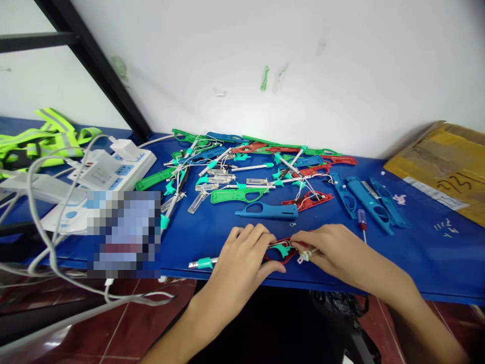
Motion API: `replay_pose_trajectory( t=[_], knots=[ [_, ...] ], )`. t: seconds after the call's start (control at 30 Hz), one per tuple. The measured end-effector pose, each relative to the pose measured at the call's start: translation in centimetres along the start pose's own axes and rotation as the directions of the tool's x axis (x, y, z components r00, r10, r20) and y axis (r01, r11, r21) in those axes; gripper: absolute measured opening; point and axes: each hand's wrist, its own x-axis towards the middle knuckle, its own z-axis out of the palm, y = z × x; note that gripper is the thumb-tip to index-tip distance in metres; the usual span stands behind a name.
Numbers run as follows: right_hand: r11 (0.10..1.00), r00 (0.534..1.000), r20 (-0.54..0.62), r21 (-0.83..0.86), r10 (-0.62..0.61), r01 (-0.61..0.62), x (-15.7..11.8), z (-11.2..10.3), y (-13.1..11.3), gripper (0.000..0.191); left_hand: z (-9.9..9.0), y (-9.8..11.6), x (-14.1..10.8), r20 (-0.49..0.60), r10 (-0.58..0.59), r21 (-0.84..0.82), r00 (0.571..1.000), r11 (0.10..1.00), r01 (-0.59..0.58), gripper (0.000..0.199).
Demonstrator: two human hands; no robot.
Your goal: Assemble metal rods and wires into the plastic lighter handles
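1. Shows metal tube near front edge of bench; could lever over, if bumped.
2. Lays left hand across red casing, thumb apart from fingers; could dislodge teal trigger, if pressing unevenly.
3. Closes right hand on small pale part at casing's right; could drop or misseat it, if pinching loosely.

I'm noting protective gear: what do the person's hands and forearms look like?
The left hand and right hand wear no gloves. The left forearm and right forearm show no sleeve, watch or bracelet.
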Motion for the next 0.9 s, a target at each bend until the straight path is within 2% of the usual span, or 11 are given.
replay_pose_trajectory(
  t=[0.1, 0.2, 0.4, 0.53, 0.67, 0.77, 0.9],
  knots=[
    [0.995, 0.992, 0.110, -0.071, -0.068, 0.076, 1.1, -1.5, 0.3, 0.015, -0.1, 0.0, 0.1, 0.001, -0.005, 0.026, 1.000, 1.000, 0.005, 0.044],
    [0.983, 0.986, 0.142, -0.148, -0.091, 0.113, 1.9, -1.7, 0.3, 0.015, -0.2, 0.1, 0.1, 0.016, -0.002, 0.033, 1.000, 0.999, 0.002, 0.043],
    [0.977, 0.990, 0.125, -0.192, -0.064, 0.088, 2.1, -1.3, 0.5, 0.012, -0.3, 0.2, 0.0, 0.033, -0.020, 0.036, 0.999, 0.999, 0.019, 0.042],
    [0.991, 0.995, 0.085, -0.119, -0.051, 0.061, 2.0, -1.3, 1.1, 0.015, -0.1, 0.2, 0.0, 0.031, -0.032, 0.040, 0.999, 0.999, 0.031, 0.043],
    [0.977, 0.985, 0.047, -0.127, -0.168, 0.173, 1.9, -1.2, 1.5, 0.022, 0.1, 0.1, 0.0, 0.020, -0.017, 0.040, 1.000, 0.999, 0.016, 0.044],
    [0.931, 0.963, 0.041, -0.246, -0.266, 0.268, 2.0, -0.7, 1.6, 0.022, 0.1, 0.2, 0.0, 0.017, -0.013, 0.034, 1.000, 0.999, 0.012, 0.043],
    [0.811, 0.923, 0.077, -0.454, -0.376, 0.368, 2.0, 0.0, 0.9, 0.020, -0.2, 0.3, 0.0, 0.035, -0.004, 0.042, 0.999, 0.999, 0.003, 0.041]
  ],
)
